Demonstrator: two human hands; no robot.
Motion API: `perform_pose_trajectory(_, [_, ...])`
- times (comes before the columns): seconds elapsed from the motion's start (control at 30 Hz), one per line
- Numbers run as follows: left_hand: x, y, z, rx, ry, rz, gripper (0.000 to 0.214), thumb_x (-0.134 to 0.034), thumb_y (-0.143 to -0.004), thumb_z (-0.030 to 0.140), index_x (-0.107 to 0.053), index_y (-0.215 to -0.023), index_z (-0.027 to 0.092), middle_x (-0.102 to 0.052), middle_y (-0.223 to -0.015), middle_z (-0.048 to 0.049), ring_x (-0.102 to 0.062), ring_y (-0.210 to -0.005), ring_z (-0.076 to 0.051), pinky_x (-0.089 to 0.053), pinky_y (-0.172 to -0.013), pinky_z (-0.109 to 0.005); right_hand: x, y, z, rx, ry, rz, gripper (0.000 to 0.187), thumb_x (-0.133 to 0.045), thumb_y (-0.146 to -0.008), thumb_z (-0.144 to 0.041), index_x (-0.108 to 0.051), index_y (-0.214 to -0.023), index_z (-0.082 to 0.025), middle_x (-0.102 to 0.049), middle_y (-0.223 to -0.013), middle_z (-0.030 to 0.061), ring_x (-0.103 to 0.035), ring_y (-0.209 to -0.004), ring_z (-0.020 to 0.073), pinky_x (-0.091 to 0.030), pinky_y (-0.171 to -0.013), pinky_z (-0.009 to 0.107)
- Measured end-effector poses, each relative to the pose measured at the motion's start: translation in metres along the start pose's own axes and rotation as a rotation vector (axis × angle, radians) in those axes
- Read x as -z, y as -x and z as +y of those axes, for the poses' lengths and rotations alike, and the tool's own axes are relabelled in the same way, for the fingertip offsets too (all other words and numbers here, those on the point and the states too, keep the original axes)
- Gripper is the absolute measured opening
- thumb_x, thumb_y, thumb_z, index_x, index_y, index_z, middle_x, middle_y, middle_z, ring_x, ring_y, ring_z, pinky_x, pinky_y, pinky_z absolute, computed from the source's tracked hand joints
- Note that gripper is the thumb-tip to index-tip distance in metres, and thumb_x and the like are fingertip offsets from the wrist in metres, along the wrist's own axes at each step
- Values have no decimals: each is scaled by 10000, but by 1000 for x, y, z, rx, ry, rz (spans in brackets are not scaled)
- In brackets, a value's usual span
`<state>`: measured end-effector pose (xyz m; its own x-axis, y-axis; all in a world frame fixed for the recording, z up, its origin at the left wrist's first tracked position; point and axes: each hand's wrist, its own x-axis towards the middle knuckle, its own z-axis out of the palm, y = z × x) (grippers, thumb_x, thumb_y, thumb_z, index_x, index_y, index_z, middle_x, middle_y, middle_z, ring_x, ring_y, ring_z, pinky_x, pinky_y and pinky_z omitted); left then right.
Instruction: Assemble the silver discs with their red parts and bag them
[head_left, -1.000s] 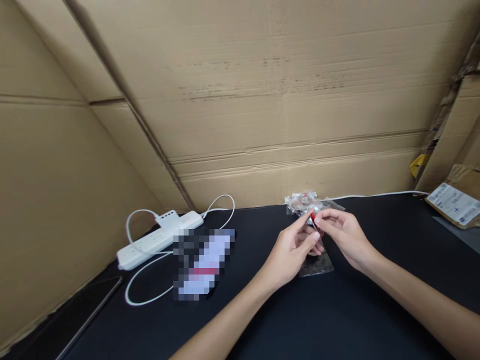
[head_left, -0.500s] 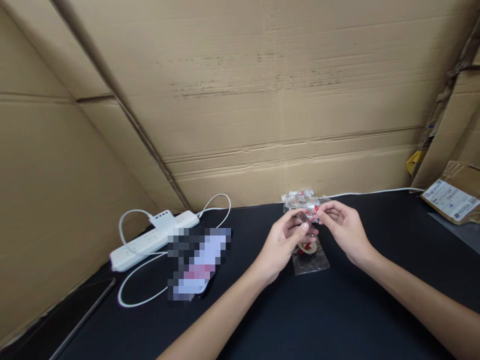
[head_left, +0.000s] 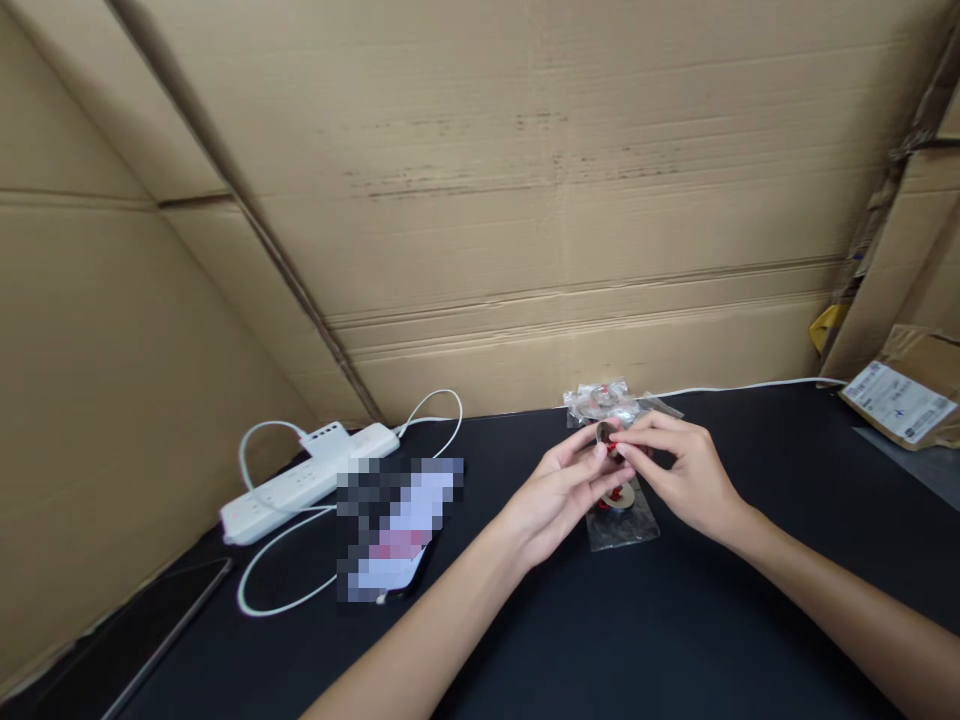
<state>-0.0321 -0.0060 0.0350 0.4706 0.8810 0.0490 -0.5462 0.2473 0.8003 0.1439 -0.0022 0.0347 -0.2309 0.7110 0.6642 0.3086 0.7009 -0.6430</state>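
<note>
Over the black tabletop, my left hand [head_left: 559,490] is closed around the edge of a small round dark metallic disc [head_left: 604,435]. My right hand [head_left: 679,465] meets it from the right, with thumb and forefinger pinching a small red piece, perhaps cord [head_left: 613,447], against the disc's face. Fingers cover part of both. Just below the hands lies a flat clear plastic bag [head_left: 626,530]. A pale round ring-like piece [head_left: 619,496] with red on it shows at that bag, partly hidden by my left hand. Behind the hands are several crumpled clear packets [head_left: 600,400] with red bits inside.
A white power strip [head_left: 262,500] with a plugged-in charger [head_left: 326,443] and looping white cable [head_left: 241,570] lies to the left. Near it are a blurred-out phone [head_left: 409,530] and a dark tablet-like slab [head_left: 150,620]. Cardboard walls [head_left: 525,250] surround the table; a labelled parcel [head_left: 904,400] sits right.
My right hand has come left and brought the red piece onto the disc. My left hand has turned so that the disc's face shows more.
</note>
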Motion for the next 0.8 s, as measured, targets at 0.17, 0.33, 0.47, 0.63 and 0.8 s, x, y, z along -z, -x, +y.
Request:
perform_pose_trajectory(0.17, [-1, 1, 0, 29, 11, -10, 415, -706, -837, 139, -613, -1242, 123, -647, -1189, -142, -636, -1068, -223, -461, -1046, -424, -1, 0, 0, -29, -29, 15, 165, -627, -871, -214, -772, -931, -267, -702, -885, 41, -651, -815, 192, -518, -761, 357])
perform_pose_trajectory(0.33, [-1, 0, 0, 26, -7, -29, 387, -688, -863, 183, -613, -1240, 134, -660, -1148, -137, -639, -1043, -209, -475, -1012, -389, -1, -1, 4, -93, -77, 30, 138, -658, -828, -213, -760, -911, -255, -709, -915, 48, -654, -806, 199, -533, -744, 363])
perform_pose_trajectory(0.47, [0, 1, 0, 20, -20, -51, 380, -694, -861, 199, -622, -1230, 145, -660, -1142, -127, -643, -1014, -198, -479, -998, -387, -1, -1, 3, -102, -82, 10, 122, -658, -820, -213, -754, -887, -249, -712, -880, 45, -656, -804, 198, -536, -761, 372])
perform_pose_trajectory(0.63, [1, 1, -1, 18, -12, -51, 384, -715, -838, 180, -628, -1209, 136, -657, -1148, -128, -646, -1000, -198, -476, -1008, -400, -3, -2, 3, -156, -174, 16, 129, -685, -800, -240, -749, -911, -236, -726, -902, 54, -664, -793, 196, -545, -749, 368])
perform_pose_trajectory(0.8, [1, 1, -1, 23, -8, -52, 387, -697, -852, 173, -615, -1228, 127, -653, -1153, -136, -643, -1010, -200, -473, -1012, -403, -5, -2, 5, -231, -258, 10, 112, -699, -782, -250, -746, -876, -212, -723, -903, 67, -666, -782, 199, -542, -725, 358])
